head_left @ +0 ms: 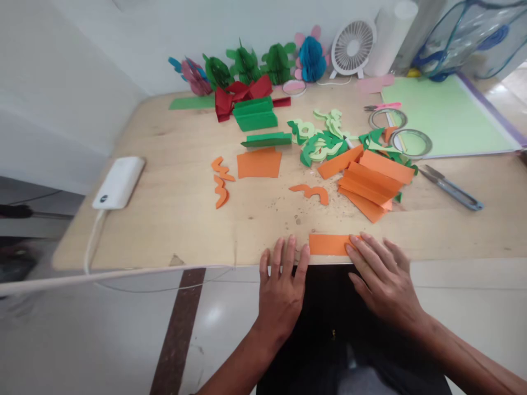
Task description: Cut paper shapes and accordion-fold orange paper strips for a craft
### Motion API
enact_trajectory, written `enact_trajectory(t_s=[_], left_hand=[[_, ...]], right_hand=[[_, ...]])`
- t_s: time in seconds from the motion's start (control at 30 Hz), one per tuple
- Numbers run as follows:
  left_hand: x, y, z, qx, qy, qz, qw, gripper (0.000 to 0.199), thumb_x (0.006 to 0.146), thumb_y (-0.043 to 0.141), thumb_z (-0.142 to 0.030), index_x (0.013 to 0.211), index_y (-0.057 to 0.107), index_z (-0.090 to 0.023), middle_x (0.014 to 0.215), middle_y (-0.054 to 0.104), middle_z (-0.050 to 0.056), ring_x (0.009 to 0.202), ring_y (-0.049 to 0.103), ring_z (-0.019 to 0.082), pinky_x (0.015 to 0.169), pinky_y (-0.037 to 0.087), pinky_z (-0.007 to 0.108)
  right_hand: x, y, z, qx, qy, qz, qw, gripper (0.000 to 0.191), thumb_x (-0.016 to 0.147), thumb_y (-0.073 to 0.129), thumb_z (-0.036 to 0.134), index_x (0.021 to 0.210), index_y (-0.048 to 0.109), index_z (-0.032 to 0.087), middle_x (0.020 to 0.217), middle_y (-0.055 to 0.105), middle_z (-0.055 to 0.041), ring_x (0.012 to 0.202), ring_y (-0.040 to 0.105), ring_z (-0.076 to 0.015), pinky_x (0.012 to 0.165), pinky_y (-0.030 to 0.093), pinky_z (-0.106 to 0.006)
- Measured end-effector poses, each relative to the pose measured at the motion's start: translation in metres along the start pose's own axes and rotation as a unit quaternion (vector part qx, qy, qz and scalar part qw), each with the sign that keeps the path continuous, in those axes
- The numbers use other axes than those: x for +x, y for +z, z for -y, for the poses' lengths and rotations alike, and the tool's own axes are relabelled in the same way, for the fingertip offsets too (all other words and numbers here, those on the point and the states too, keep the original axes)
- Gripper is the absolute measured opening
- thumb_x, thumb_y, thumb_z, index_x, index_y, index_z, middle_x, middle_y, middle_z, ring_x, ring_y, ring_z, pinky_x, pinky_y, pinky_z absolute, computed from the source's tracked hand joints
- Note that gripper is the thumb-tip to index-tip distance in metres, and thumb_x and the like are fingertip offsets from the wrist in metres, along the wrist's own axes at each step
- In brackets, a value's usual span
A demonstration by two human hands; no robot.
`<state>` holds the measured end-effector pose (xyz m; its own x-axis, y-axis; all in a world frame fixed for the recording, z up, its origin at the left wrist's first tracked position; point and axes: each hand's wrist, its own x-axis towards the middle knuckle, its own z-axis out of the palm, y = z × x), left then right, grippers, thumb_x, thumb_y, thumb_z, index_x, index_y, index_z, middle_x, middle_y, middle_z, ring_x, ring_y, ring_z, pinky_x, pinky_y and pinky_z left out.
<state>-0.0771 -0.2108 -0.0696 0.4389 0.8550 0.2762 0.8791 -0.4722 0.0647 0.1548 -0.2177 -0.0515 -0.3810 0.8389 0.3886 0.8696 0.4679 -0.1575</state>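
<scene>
A folded strip of orange paper (329, 244) lies flat along the front edge of the wooden table. My right hand (381, 274) rests on its right end, fingers stretched out and pressing down. At the strip's left end my left hand (284, 280) lies on the table edge with spread fingers, the index fingertip close beside the paper; whether it touches cannot be made out. Beyond the hands are a curved orange cutout (310, 192), a stack of pleated orange paper (373, 184) and an orange paper piece (259, 164). More orange cutouts (221, 189) lie to the left.
Green folded papers (256, 114), red folded paper (234, 97) and green scraps (323, 144) lie farther back. Grey thread snips (450, 187) and tape rolls (411, 142) are at right. A white power bank (119, 182) with a cable sits left. A fan (353, 48) stands behind.
</scene>
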Motion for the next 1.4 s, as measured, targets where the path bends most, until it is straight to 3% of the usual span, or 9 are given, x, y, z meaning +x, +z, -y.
enact_trajectory(t_s=[0.2,0.43,0.73,0.9,1.03,1.1,1.2,1.3,1.4], left_hand=[[0.001,-0.012,-0.001,-0.082,-0.023,0.005,0.996,0.063,0.089,0.051,-0.024,0.148,0.029,-0.019,0.153,0.032,0.015,0.143,0.023,0.033,0.112,0.024,0.055],[-0.005,-0.023,0.005,-0.073,-0.053,-0.014,0.996,0.064,0.09,0.049,-0.017,0.149,0.025,-0.022,0.154,0.03,0.013,0.143,0.023,0.031,0.11,0.031,0.053],[-0.002,-0.017,0.01,-0.08,-0.034,-0.043,0.995,0.059,0.089,0.049,-0.018,0.146,0.034,-0.02,0.151,0.037,0.013,0.141,0.029,0.03,0.108,0.035,0.051],[0.008,-0.018,0.01,-0.11,-0.047,-0.084,0.989,0.047,0.09,0.048,-0.021,0.137,0.046,-0.021,0.145,0.046,0.011,0.139,0.034,0.027,0.109,0.034,0.05],[0.03,-0.014,0.027,-0.075,-0.074,-0.1,0.989,0.043,0.089,0.047,-0.016,0.132,0.05,-0.017,0.142,0.048,0.013,0.137,0.036,0.027,0.106,0.037,0.049],[0.05,-0.01,0.043,-0.047,-0.088,-0.131,0.986,0.039,0.089,0.048,-0.016,0.128,0.054,-0.015,0.138,0.052,0.015,0.135,0.039,0.028,0.104,0.04,0.049],[0.088,-0.005,0.07,-0.004,-0.103,-0.144,0.984,0.033,0.089,0.047,-0.017,0.121,0.058,-0.013,0.128,0.059,0.016,0.126,0.048,0.029,0.101,0.042,0.047],[0.127,-0.004,0.097,0.011,-0.067,-0.053,0.996,0.029,0.089,0.049,-0.018,0.116,0.06,-0.013,0.118,0.064,0.013,0.113,0.056,0.025,0.095,0.045,0.041],[0.157,-0.005,0.119,0.077,0.01,0.06,0.995,0.029,0.09,0.051,-0.022,0.116,0.058,-0.013,0.124,0.06,0.014,0.112,0.056,0.025,0.093,0.046,0.04]], right_hand=[[0.04,-0.018,-0.003,0.007,0.05,0.026,0.998,0.032,0.091,0.054,0.031,0.119,0.057,0.017,0.114,0.065,-0.0112,0.106,0.054,-0.0274,0.088,0.04,-0.043],[0.063,-0.015,-0.005,-0.014,0.062,0.068,0.996,0.015,0.083,0.062,0.035,0.086,0.056,0.022,0.087,0.061,-0.0054,0.081,0.051,-0.0227,0.075,0.037,-0.037],[0.047,-0.003,-0.001,0.039,0.091,0.009,0.995,0.012,0.089,0.053,0.025,0.078,0.05,0.022,0.071,0.059,0.0005,0.069,0.053,-0.0167,0.074,0.036,-0.034],[0.055,-0.012,-0.014,0.029,0.053,-0.083,0.995,0.009,0.092,0.052,0.026,0.098,0.057,0.021,0.077,0.065,-0.0015,0.072,0.058,-0.0171,0.079,0.038,-0.036],[0.074,-0.021,-0.04,-0.11,0.03,-0.224,0.968,0.011,0.084,0.065,0.022,0.094,0.062,0.021,0.072,0.065,-0.002,0.072,0.057,-0.0192,0.082,0.038,-0.039],[0.079,-0.018,-0.05,-0.161,0.024,-0.238,0.958,0.009,0.082,0.067,0.023,0.09,0.063,0.021,0.073,0.066,-0.0026,0.076,0.058,-0.0218,0.083,0.037,-0.041],[0.074,-0.008,-0.054,-0.173,0.032,-0.223,0.959,0.012,0.084,0.065,0.026,0.094,0.066,0.02,0.091,0.07,-0.0064,0.091,0.059,-0.0265,0.086,0.038,-0.043],[0.06,-0.002,-0.043,-0.119,0.039,-0.221,0.967,0.022,0.082,0.066,0.023,0.104,0.066,0.02,0.104,0.068,-0.0091,0.101,0.059,-0.0297,0.092,0.04,-0.048],[0.052,-0.002,-0.027,-0.051,0.033,-0.209,0.976,0.028,0.082,0.065,0.021,0.11,0.063,0.02,0.112,0.066,-0.0111,0.109,0.056,-0.033,0.094,0.04,-0.052]])
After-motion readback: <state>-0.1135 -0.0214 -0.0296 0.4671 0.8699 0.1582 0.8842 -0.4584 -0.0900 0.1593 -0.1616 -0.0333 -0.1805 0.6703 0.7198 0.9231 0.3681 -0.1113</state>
